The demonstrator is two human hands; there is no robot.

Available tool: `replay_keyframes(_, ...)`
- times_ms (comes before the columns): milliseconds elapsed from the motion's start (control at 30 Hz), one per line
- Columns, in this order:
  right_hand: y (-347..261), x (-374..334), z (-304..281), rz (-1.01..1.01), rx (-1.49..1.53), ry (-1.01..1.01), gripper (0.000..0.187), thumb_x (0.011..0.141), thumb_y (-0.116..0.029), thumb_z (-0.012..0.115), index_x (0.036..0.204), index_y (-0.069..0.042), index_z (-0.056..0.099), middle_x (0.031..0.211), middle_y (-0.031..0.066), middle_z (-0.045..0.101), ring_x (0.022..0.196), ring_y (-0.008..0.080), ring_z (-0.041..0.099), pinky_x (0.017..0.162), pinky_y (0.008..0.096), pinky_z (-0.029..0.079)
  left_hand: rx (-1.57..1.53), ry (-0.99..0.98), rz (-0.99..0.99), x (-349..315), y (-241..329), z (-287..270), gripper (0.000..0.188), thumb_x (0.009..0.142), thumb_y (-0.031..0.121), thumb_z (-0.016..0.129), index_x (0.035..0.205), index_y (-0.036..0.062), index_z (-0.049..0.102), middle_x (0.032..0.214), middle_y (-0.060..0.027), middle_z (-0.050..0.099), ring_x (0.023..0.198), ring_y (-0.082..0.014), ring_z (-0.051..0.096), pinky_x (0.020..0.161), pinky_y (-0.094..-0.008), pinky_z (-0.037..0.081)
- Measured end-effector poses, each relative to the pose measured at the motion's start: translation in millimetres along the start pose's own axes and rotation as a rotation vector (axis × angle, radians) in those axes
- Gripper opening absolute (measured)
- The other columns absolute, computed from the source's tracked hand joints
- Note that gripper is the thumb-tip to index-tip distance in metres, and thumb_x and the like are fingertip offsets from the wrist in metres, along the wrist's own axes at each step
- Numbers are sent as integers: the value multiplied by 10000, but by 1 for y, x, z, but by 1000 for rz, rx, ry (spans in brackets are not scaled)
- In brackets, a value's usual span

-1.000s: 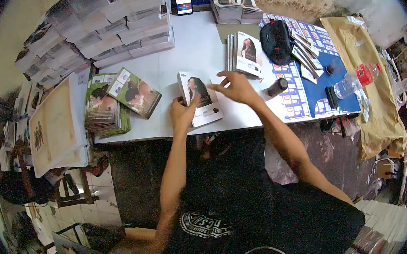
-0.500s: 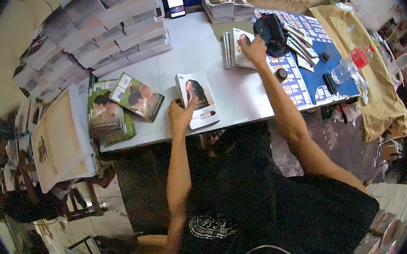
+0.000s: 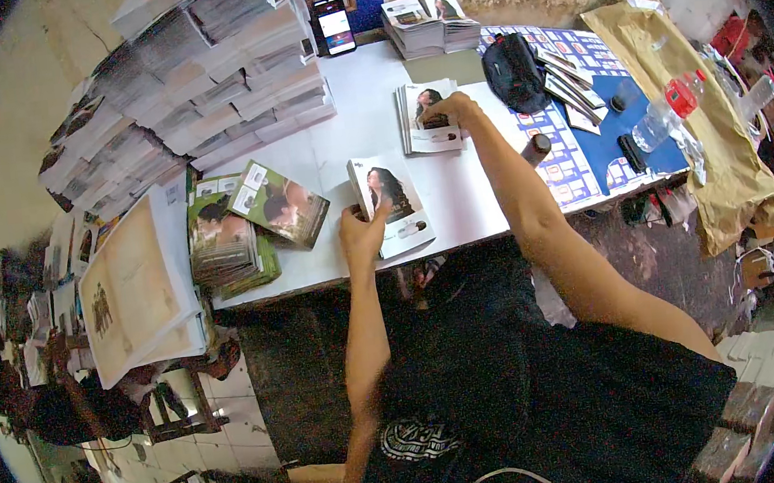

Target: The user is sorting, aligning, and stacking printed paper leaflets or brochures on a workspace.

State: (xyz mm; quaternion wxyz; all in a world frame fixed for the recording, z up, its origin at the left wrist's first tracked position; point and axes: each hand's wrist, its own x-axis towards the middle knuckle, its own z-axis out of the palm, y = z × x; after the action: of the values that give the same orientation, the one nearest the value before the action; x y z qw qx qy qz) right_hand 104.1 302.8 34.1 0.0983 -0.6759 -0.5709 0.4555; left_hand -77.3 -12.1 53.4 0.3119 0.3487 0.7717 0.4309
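Note:
My left hand (image 3: 362, 230) rests on the lower left corner of a white printed leaflet (image 3: 392, 201) with a portrait, lying near the front edge of the white table (image 3: 366, 130). My right hand (image 3: 451, 108) is stretched forward, fingers on a small stack of the same leaflets (image 3: 426, 117) in the middle of the table. A green-toned booklet (image 3: 281, 203) lies to the left of the single leaflet.
Tall piles of printed stacks (image 3: 199, 73) fill the table's back left. A phone (image 3: 335, 27) stands at the back, next to more leaflet stacks (image 3: 426, 25). A black pouch (image 3: 513, 73), a plastic bottle (image 3: 666, 113) and a brown sack (image 3: 702, 95) are at right. Another person (image 3: 16, 394) sits lower left.
My right hand left the single leaflet and reached forward to the stack in the middle of the table. My left hand stayed on the single leaflet.

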Motion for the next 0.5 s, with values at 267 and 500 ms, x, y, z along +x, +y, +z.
replay_keyframes(267, -25, -11, 24, -258, 492, -325, 378, 656, -124, 822, 1004, -55, 690, 922, 126, 700, 819, 262, 683, 653, 472, 555, 20, 60, 6, 10, -21, 6, 773, 683, 487, 804, 1151, -82, 573, 1113, -252, 654, 1053, -364, 638, 907, -418, 489)
replay_keyframes(500, -93, -82, -32, -731, -300, 265, 518, 647, -256, 809, 1104, -59, 665, 994, 171, 705, 916, 328, 678, 779, 441, 538, 52, 25, -26, 3, -13, 1, 784, 673, 495, 808, 1169, -65, 572, 1130, -245, 650, 1062, -364, 630, 916, -426, 487)
